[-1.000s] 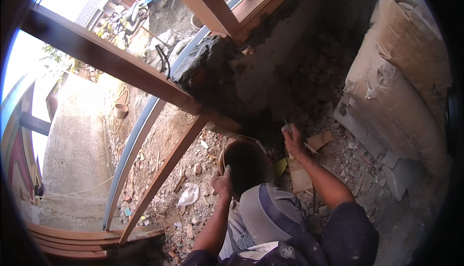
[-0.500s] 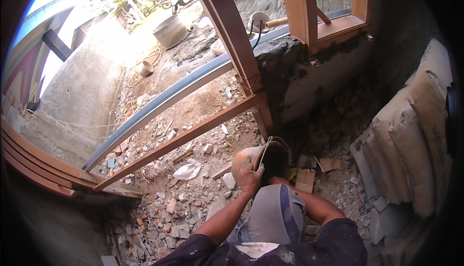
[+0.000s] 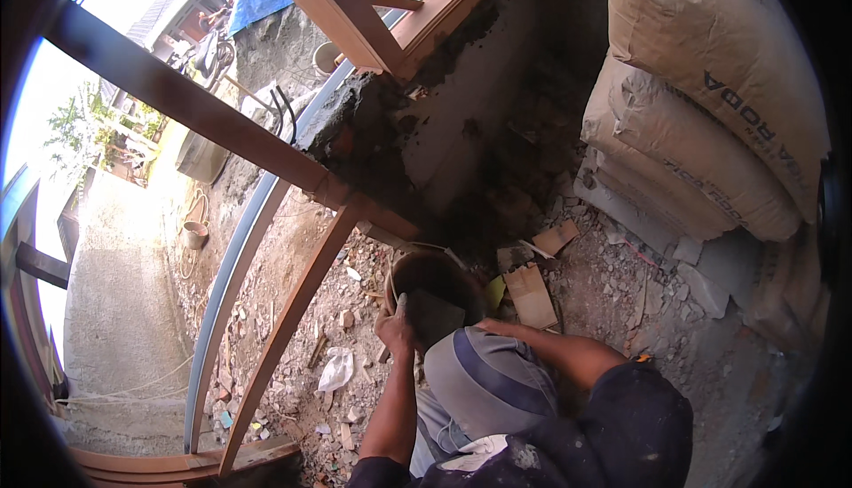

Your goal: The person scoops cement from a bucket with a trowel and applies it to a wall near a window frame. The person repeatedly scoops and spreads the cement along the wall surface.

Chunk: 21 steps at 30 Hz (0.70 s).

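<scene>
A worn round bucket [image 3: 428,272] stands on the rubble before me, its mouth facing up toward me. My left hand [image 3: 396,329] is closed on its near left rim, thumb up along the edge. Inside shows a flat dark grey patch [image 3: 437,316]; whether it is mortar or something else I cannot make out. My right hand [image 3: 490,325] reaches to the bucket's near right side. Its fingers are hidden behind my grey trouser knee [image 3: 479,373], which has a dark blue band.
Full paper sacks [image 3: 701,142] are stacked at the right. Wooden frame beams [image 3: 288,328] cross at the left, beside a blue-grey metal strip [image 3: 217,302]. Broken cardboard [image 3: 530,296] and a white plastic bag [image 3: 336,369] lie on rubble. A rough wall [image 3: 444,133] rises ahead.
My view has swung right, bringing more of the sacks into sight. The bucket has tipped from lying toward its side to mouth up, with my left hand still on its rim.
</scene>
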Motion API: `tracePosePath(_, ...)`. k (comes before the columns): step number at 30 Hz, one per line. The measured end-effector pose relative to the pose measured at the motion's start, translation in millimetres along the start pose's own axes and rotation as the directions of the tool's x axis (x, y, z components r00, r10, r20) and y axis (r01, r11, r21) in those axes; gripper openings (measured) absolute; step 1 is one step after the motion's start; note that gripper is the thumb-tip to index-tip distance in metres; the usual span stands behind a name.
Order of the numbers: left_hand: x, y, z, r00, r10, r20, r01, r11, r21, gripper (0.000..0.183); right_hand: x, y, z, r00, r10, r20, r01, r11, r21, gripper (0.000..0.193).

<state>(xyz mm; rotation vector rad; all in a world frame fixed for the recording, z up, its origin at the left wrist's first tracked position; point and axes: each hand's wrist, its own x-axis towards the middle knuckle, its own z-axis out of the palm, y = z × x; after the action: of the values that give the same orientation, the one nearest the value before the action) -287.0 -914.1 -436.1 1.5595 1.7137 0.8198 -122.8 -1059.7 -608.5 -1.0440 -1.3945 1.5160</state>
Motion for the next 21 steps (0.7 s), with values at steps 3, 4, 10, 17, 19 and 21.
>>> tracePosePath(3, 9.3, 0.2, -8.9, 0.999, -0.015, -0.049, 0.019, 0.996, 0.083, 0.042, 4.4, -33.9, -6.2, 0.980, 0.199, -0.003, -0.199, 0.980, 0.029, 0.034)
tracePosePath(4, 9.5, 0.0, -8.5, 0.998, 0.004, -0.069, 0.000, 0.999, 0.045, 0.043, 1.5, -48.3, -8.2, 0.954, 0.299, 0.010, -0.299, 0.954, 0.033, 0.034)
tracePosePath(10, 31.1, -15.7, 2.5, 0.999, -0.017, -0.032, 0.017, 1.000, -0.019, 0.042, 4.3, -18.9, -15.6, 0.926, -0.372, -0.066, 0.364, 0.924, -0.115, 0.035)
tracePosePath(17, 12.7, 6.2, -6.6, 0.997, 0.007, -0.082, -0.010, 0.999, -0.034, 0.042, -20.1, -117.9, -77.3, 0.964, 0.237, -0.120, -0.023, 0.526, 0.850, 0.041)
tracePosePath(19, 6.3, 8.0, -7.3, 0.992, 0.027, -0.121, -0.040, 0.993, -0.108, 0.041, -3.7, -153.7, -107.7, 0.895, 0.162, -0.416, 0.243, 0.604, 0.759, 0.043)
tracePosePath(21, -2.6, 22.6, -7.4, 0.994, 0.041, -0.106, -0.045, 0.999, -0.030, 0.040, 19.7, -180.2, -148.1, 0.731, 0.111, -0.673, 0.474, 0.627, 0.618, 0.043)
